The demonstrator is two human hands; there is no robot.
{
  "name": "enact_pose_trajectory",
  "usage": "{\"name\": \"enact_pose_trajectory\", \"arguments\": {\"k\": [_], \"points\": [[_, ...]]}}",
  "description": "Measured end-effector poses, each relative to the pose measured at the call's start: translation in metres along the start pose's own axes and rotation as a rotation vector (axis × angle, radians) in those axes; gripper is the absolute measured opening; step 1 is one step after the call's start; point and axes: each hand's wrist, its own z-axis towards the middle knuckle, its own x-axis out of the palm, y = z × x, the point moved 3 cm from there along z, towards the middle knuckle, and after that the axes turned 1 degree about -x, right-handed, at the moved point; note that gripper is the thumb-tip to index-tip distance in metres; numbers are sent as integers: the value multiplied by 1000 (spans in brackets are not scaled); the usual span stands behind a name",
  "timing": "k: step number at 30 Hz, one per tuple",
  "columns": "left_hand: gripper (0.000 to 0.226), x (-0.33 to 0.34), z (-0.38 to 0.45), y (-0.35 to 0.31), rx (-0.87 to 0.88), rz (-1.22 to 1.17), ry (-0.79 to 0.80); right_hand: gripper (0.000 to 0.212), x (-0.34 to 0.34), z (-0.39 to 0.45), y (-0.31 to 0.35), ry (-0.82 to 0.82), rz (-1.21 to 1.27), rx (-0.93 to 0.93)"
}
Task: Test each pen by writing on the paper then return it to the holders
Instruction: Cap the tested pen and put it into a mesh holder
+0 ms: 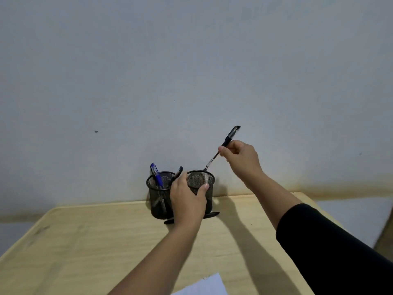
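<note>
Paper (204, 285): white sheet at the near table (85, 241) edge, below the left forearm.
Left hand (187, 201): wrapped around the right mesh holder (202, 182), thumb on its front.
Left mesh holder (158, 194): just left of that hand, holding a blue pen (156, 174).
Right hand (240, 155): pinching a black pen (223, 145), tilted, lower tip at the right holder's rim.
Wall (191, 71): behind both hands.

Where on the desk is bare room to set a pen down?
Free: the desk left of the left hand, and the strip between both forearms above the paper. Crowded: the back edge around the two mesh holders, where the right hand holds a black pen.
</note>
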Motion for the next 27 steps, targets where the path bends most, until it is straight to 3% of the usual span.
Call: {"name": "enact_pose_trajectory", "arguments": {"k": [9,20,24,27], "points": [[59,17,4,15,78,42,-88,25,32,-7,-41,129,-190,44],[58,7,3,13,137,100,-87,35,21,-25,-55,24,-116,135],[36,-6,-14,21,229,80,-116,35,19,-47,-75,167,-241,221],[24,-8,-25,43,255,156,-3,38,24,-62,-89,302,-332,246]]}}
